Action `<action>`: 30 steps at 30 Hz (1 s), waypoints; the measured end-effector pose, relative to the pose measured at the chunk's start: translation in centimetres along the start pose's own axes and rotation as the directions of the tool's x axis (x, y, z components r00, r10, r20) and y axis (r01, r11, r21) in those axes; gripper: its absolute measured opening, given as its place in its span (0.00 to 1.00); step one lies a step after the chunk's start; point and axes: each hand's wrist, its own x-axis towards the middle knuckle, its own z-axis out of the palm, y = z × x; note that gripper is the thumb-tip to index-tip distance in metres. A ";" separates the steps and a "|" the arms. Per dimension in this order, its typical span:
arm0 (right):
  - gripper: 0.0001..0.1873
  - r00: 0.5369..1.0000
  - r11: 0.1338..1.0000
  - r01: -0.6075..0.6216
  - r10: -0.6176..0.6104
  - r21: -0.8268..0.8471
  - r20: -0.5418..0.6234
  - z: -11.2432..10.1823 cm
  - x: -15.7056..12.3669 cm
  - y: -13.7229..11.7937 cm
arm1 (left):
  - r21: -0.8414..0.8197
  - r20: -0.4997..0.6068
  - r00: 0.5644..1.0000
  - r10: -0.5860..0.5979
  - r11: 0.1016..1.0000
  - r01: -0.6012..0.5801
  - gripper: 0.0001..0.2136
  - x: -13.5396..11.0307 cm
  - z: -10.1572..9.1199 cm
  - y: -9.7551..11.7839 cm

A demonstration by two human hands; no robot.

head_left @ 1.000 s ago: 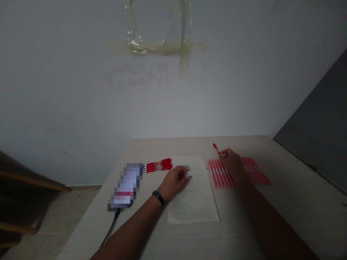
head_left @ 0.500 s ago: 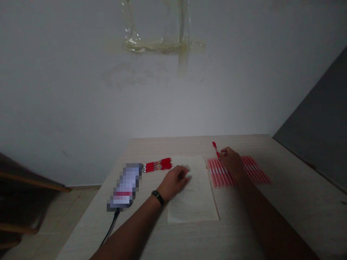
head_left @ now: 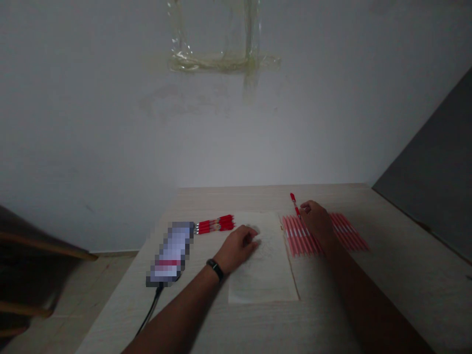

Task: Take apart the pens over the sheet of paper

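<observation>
My right hand (head_left: 317,220) is closed, with its fingertips at the lower end of a red pen (head_left: 295,205). That pen points away from me at a slant, and its near tip is hidden by my fingers. Under and beside this hand lies a row of several pinkish-red sticks, perhaps pens or refills (head_left: 300,238), side by side. My left hand (head_left: 236,248), with a black band on the wrist, lies on a pale sheet (head_left: 263,287). Its thumb and curled fingers are apart and hold nothing.
A small bunch of red pens (head_left: 216,224) lies left of the sheet. Farther left is a phone (head_left: 171,253) with a blurred screen and a black cable (head_left: 149,309). A wall (head_left: 273,147) rises behind the table (head_left: 206,199).
</observation>
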 end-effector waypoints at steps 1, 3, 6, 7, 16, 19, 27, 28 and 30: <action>0.06 1.000 1.000 0.006 -0.006 -0.011 -0.001 0.2 0.1 0.2 | 0.001 0.000 1.000 -0.001 1.000 0.001 0.12 0.0 0.0 0.0; 0.06 1.000 0.999 0.019 -0.019 -0.038 0.007 0.5 0.2 0.6 | 0.005 -0.001 1.000 -0.002 1.000 0.002 0.12 0.0 0.0 0.0; 0.06 0.999 0.996 0.040 -0.038 -0.078 0.034 1.0 0.4 1.1 | 0.006 0.002 1.000 0.003 1.000 -0.003 0.12 0.0 -0.1 0.1; 0.07 0.998 0.995 0.052 -0.049 -0.090 0.046 1.1 0.5 1.2 | 0.006 0.004 1.000 0.004 1.000 -0.004 0.12 0.0 -0.1 0.2; 0.11 0.991 0.985 0.098 -0.084 -0.139 0.101 1.6 0.7 1.8 | 0.019 0.011 1.000 0.004 1.000 -0.004 0.11 0.0 0.0 0.0; 0.10 0.992 0.989 0.095 -0.085 -0.116 0.090 1.5 0.7 1.6 | 0.008 0.012 1.000 0.017 1.000 -0.017 0.11 0.0 -0.1 -0.1; 0.06 0.986 0.987 0.159 -0.158 -0.015 0.046 0.5 -0.2 -0.9 | 0.003 0.010 1.000 0.015 1.000 -0.015 0.10 -0.1 -0.1 0.3; 0.06 0.976 0.977 0.210 -0.212 0.036 0.060 0.4 -0.6 -1.5 | 0.002 0.009 1.000 0.018 1.000 -0.018 0.10 -0.1 -0.1 0.4; 0.06 0.938 0.941 0.299 -0.320 0.160 0.130 0.5 -1.6 -2.9 | 0.008 0.006 1.000 0.022 1.000 -0.022 0.10 0.0 -0.1 0.4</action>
